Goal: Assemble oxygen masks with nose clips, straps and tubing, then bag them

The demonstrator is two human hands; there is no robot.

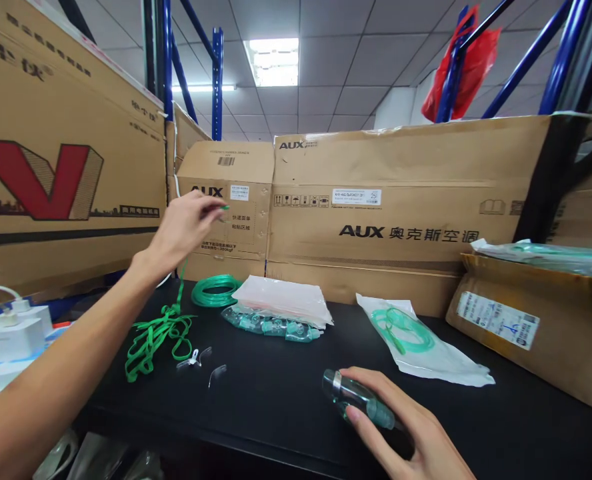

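My left hand [186, 223] is raised above the black table [276, 393], its fingers pinched on the end of a green elastic strap [159, 333]. The strap hangs down from the pinch into a loose tangle on the table. My right hand [401, 427] rests near the table's front edge, fingers wrapped over a clear green-tinted plastic mask [353, 397]. Small clear plastic clips [199, 360] lie between the strap tangle and the mask.
A coil of green tubing [215, 291], a stack of clear bags [286, 300] over green plastic parts and a bagged tubing set [416, 340] lie further back. Large cardboard boxes [406, 207] wall the rear. An open box [536, 320] stands right, white boxes [11, 337] left.
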